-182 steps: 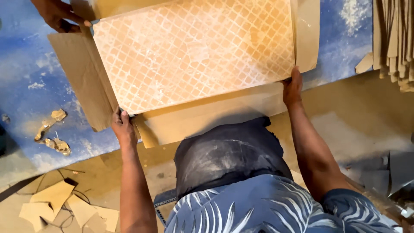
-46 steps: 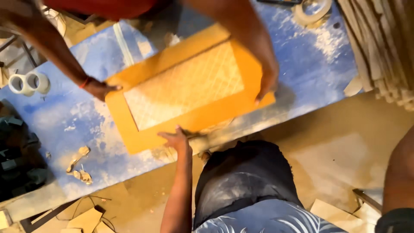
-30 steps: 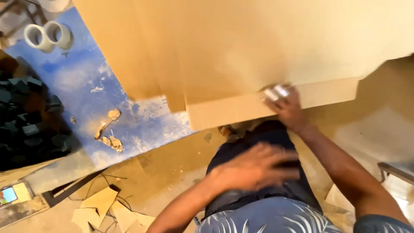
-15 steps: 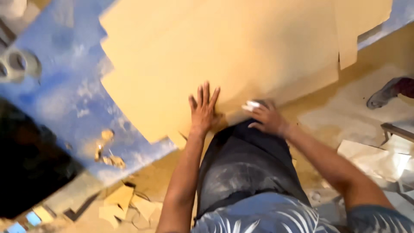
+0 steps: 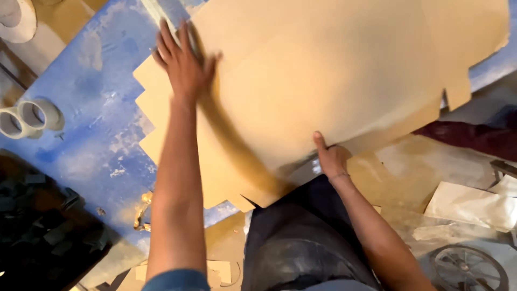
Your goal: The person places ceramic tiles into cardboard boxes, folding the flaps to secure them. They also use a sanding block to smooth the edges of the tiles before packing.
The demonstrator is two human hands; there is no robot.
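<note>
Left hand (image 5: 183, 62) has slid up the cardboard sheet (image 5: 323, 81).
It lies open, fingers spread flat; right hand (image 5: 331, 159) grips the near edge, over the blue bench (image 5: 91, 134).

A worn blue-painted table (image 5: 91, 134) stands over a dusty tan floor (image 5: 409, 161) littered with paper scraps (image 5: 468, 205); tape rolls (image 5: 29, 118) sit at its left edge; warm light overall.

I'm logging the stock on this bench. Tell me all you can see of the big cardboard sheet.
The cardboard sheet is plain tan, flat and unprinted, with faint fold lines and stepped, notched flaps along its left and right edges. It lies on the blue table and overhangs the near edge. The left hand presses flat on its upper left part; the right hand grips its near edge, thumb on top.
</note>
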